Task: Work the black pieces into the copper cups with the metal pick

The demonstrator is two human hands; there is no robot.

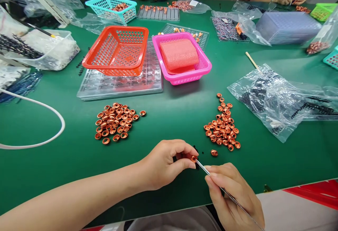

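Observation:
Between the thumb and fingertips of my left hand (169,162) is a small copper-coloured shell (194,158) with a hole in it. My right hand (233,192) grips a pair of thin metal tweezers (229,195), whose tips reach into the shell. Tiny black parts (195,148) lie on the green table just behind my left fingertips. To the left is a pile of copper shells (114,122). Another pile of shells (223,129) lies at the right, with a single shell (214,153) in front of it.
A red basket (116,63) stands on clear plastic trays (121,91). Beside it is a pink basket (190,77) with folded pink foam (179,55). Plastic bags with black parts (269,97) lie at the right. A white cable (59,113) curves in at left. Two co-workers sit opposite.

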